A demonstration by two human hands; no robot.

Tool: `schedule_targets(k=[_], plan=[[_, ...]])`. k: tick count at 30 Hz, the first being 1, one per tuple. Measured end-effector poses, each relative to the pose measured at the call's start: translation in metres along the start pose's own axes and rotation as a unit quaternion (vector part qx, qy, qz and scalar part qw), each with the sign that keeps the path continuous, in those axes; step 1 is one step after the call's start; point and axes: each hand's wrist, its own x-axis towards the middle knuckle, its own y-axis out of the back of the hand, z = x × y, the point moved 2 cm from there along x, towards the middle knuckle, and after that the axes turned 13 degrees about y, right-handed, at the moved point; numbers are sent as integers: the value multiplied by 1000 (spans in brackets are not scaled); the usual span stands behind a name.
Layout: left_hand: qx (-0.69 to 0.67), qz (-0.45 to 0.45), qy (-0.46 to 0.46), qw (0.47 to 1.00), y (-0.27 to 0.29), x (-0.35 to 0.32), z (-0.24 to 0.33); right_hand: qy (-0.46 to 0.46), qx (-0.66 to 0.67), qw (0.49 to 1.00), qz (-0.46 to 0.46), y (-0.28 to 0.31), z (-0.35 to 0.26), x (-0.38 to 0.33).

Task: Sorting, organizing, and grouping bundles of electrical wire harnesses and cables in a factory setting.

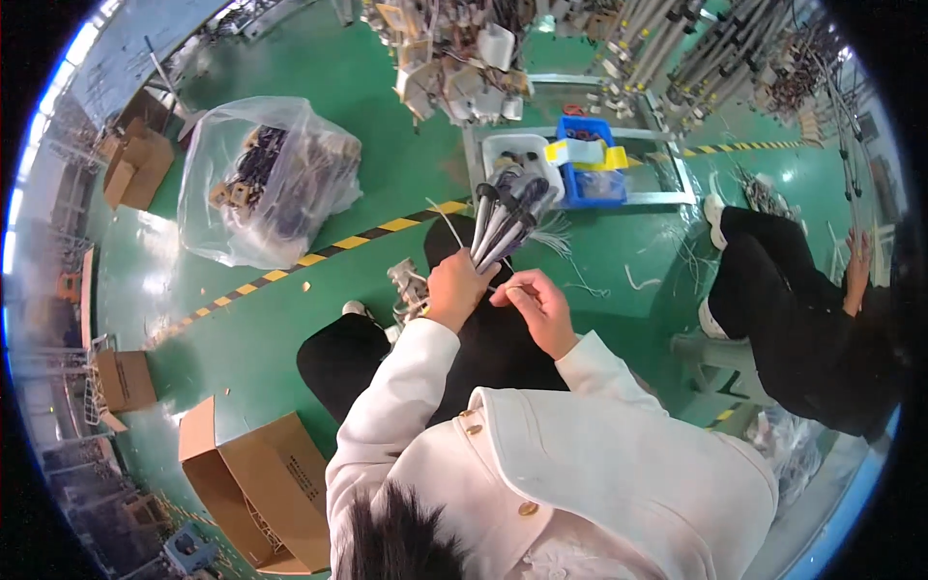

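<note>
My left hand (pixel 457 288) is closed round the lower end of a bundle of grey tube-like cables (pixel 495 220) with black bands, which fans out away from me above my knee. A thin white strip (pixel 445 222), which looks like a cable tie, sticks out beside that fist. Close to its right, my right hand (pixel 538 307) has thumb and forefinger pinched together at the bundle's lower end, on what seems to be the strip's other end. The fingers partly hide it. More thin white strips (pixel 553 235) spread out right of the bundle.
Beyond the bundle, a low metal frame (pixel 667 198) carries a white bin (pixel 517 145) and a blue bin (pixel 597 191). Hanging cable clusters (pixel 464 68) are at the top. A clear bag of parts (pixel 271 184) and an open carton (pixel 275 474) lie left. A seated person (pixel 802 309) is at right.
</note>
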Motion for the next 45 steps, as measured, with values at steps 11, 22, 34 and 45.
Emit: schedule_targets(k=[11, 22, 34, 45], plan=[[166, 204, -209, 942, -34, -9, 17, 13, -131, 991, -2, 8, 13, 23], [172, 173, -178, 953, -59, 3, -2, -124, -167, 977, -42, 11, 51, 70], [164, 145, -190, 957, -54, 9, -6, -85, -108, 989, 48, 17, 66, 63], [-214, 25, -206, 954, -43, 16, -20, -109, 12, 983, 144, 11, 62, 62]])
